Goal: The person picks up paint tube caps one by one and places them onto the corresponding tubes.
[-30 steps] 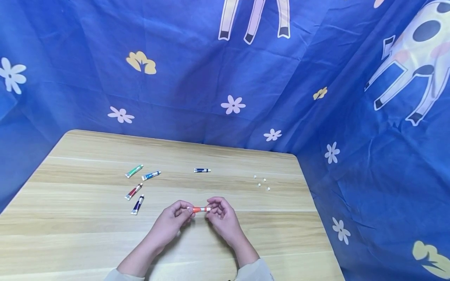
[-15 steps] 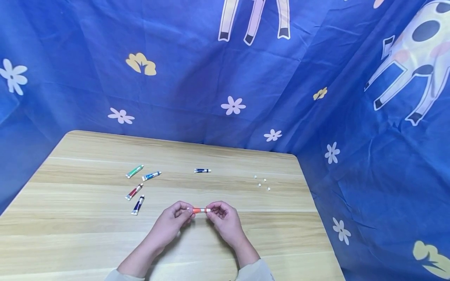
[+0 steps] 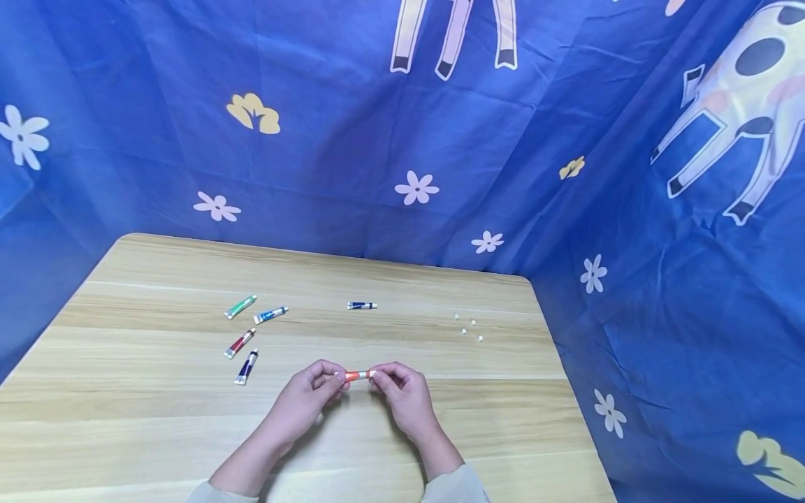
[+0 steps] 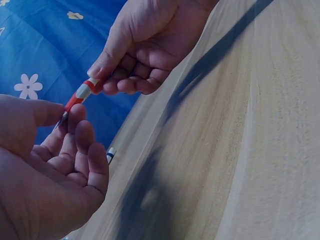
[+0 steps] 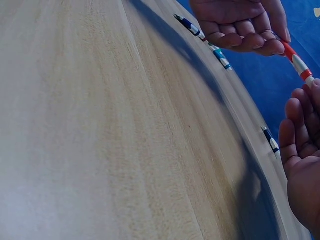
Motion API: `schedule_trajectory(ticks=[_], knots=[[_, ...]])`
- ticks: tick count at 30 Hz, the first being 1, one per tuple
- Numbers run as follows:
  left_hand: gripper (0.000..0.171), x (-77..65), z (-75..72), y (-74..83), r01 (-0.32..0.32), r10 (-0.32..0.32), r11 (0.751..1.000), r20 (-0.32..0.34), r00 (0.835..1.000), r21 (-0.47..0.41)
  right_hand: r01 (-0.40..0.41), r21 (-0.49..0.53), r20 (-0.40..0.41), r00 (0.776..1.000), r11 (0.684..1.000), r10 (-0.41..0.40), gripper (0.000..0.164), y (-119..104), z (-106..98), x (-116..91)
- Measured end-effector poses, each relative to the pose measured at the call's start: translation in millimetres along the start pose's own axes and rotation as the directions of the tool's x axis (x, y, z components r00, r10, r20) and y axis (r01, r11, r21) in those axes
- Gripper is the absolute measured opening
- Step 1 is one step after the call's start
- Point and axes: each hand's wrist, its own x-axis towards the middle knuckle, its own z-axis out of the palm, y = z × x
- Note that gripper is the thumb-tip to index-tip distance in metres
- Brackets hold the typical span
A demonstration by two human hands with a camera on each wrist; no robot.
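Where the orange tube [image 3: 357, 376] is hanging: in the air above the wooden table [image 3: 503, 433].
Left hand [image 3: 303, 397]: pinching its tail [image 4: 61, 120] between thumb and fingers.
Right hand [image 3: 409, 397]: pinching its white tip [image 4: 93, 81].
Tube body [image 4: 73, 103]: probably weighing little and yielding softly, so hard squeezing is risking a leak.
Ends: tail and stiffer-looking tip are likely offering surer holds than the body.

Bright head view, dimmer wrist views
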Motion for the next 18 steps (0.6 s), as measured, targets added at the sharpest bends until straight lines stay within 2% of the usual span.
schedule_trajectory(ticks=[9,13,18], knots=[[0.021,-1.6,-1.4,-0.4,-0.029,0.029,0.999,0.007,1.0,-0.014,-0.049,0.028,-0.009,0.999,0.998,0.049,0.02,-0.6,-0.1,-0.6],[0.019,-1.2,-1.8,-3.2,-0.061,0.061,0.997,-0.012,0.998,0.043,-0.063,0.07,0.012,0.998,0.996,0.063,0.025,1.1,-0.5,-0.6],[0.014,-3.5,-1.2,-3.6,-0.087,0.093,0.985,-0.039,0.995,0.147,-0.084,0.059,0.027,0.996,0.995,0.082,0.028,4.4,1.8,-0.7]])
